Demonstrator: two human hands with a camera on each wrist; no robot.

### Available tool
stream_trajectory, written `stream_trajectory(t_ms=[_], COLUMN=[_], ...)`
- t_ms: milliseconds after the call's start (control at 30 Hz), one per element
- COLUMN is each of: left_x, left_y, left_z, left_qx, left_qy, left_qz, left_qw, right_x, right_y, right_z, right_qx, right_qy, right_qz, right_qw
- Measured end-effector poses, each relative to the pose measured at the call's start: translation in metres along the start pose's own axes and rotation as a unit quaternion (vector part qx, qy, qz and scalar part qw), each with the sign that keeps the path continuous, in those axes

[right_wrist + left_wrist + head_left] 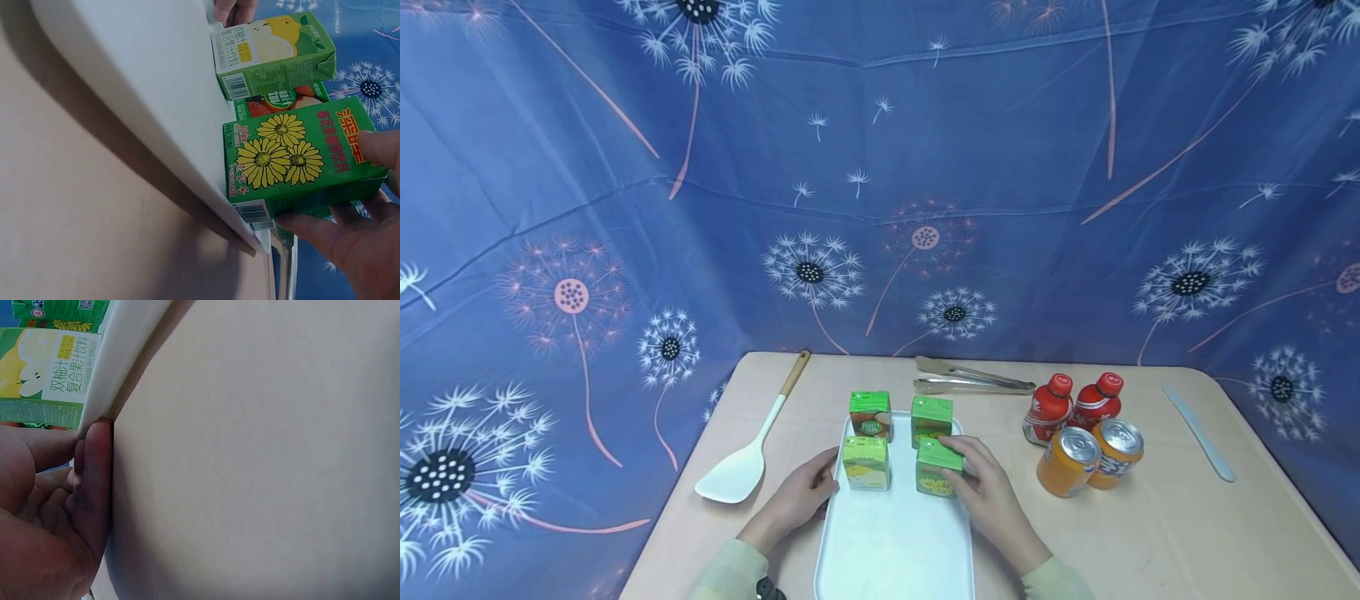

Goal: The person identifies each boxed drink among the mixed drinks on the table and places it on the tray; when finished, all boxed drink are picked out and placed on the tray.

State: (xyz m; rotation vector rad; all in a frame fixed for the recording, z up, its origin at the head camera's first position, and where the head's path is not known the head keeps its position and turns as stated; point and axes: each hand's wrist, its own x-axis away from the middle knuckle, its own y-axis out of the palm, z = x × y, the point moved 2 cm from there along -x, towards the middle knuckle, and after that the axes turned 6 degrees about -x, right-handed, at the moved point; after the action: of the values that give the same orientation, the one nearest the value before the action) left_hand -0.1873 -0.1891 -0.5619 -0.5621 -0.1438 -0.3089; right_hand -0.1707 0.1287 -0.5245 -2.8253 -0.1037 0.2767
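A white tray (895, 542) lies on the table with several drink cartons standing at its far half. My right hand (988, 492) grips the green carton with yellow flowers (281, 156), its thumb on one face and fingers along another. That carton stands at the tray's right side. My left hand (801, 496) holds the tray's left rim (115, 369) between thumb and curled fingers. Beside it stands the light green lemon-and-pear carton (866, 462). Behind are a green and red carton (870, 415) and another green carton (931, 419).
Left of the tray lies a white spatula (733, 471) with a wooden handle. Metal tongs (970, 379) lie behind the tray. To the right stand two red bottles (1049, 408) and two orange cans (1067, 462). A pale blue knife (1198, 433) lies at far right.
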Motion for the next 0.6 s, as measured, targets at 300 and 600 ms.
stream_trajectory(t_ms=[300,600], left_x=[0.0,-0.001], left_y=[0.0,0.0], left_z=[0.0,0.002], left_qx=[-0.016,-0.079], left_qy=[-0.003,0.001], left_qz=[0.003,0.026], left_qw=[0.9999,0.9965], right_x=[0.003,0.002], right_y=[0.0,-0.004], right_z=[0.0,-0.009], right_qx=[-0.017,0.013], right_qy=[0.012,0.009], right_qz=[-0.008,-0.02], right_qw=[0.9998,0.9997])
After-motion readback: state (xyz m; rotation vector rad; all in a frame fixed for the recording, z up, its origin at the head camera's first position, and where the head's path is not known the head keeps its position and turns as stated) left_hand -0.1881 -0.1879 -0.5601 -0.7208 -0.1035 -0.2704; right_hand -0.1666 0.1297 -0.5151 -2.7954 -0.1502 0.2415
